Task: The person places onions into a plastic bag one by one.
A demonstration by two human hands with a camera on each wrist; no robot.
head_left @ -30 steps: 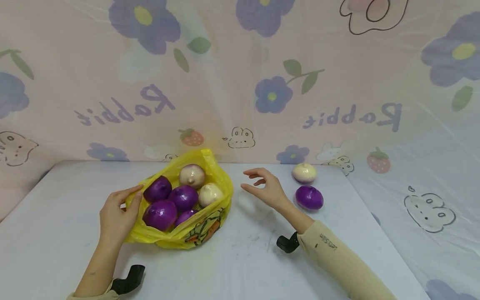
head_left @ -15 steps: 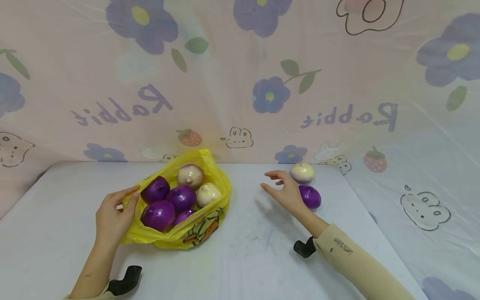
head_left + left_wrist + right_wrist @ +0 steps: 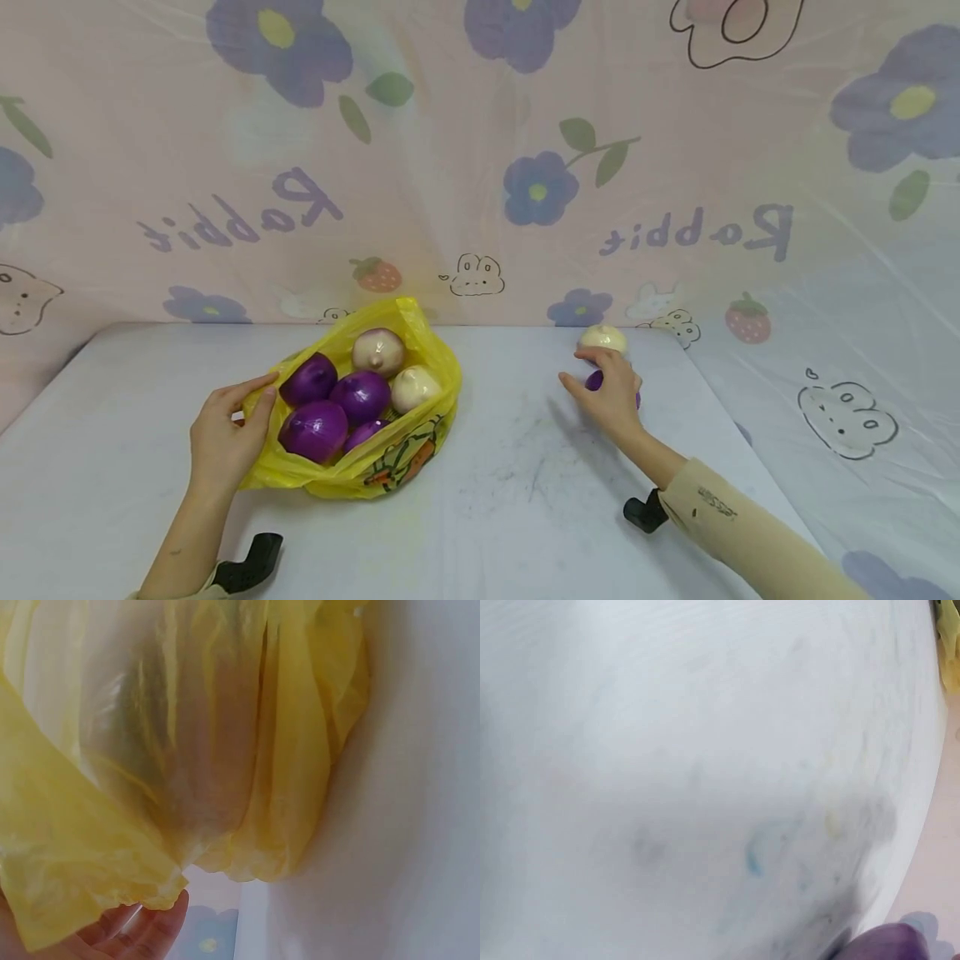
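A yellow plastic bag [image 3: 416, 450] lies with its mouth spread, showing several purple onions [image 3: 314, 431], a white onion [image 3: 415, 389] and a pale purple-tinged onion [image 3: 378, 352] inside. My left hand [image 3: 227, 433] pinches the bag's left rim between thumb and fingers; the left wrist view shows its fingertips [image 3: 169, 922] at the thin plastic. Over at the right, my right hand [image 3: 613, 396] hovers at a loose purple onion [image 3: 595, 381], thumb and fingers spread apart and covering most of it. In the right wrist view that onion shows only at the bottom edge.
Just behind the right hand, a second white onion [image 3: 602, 337] sits on the white table [image 3: 517, 508]. A printed curtain [image 3: 450, 167] hangs along the table's back edge. A black wrist mount [image 3: 251, 562] sticks out beside each forearm.
My right hand has moved rightward, away from the bag and over the loose purple onion. The left hand keeps its hold on the bag's rim, and the onions have stayed put.
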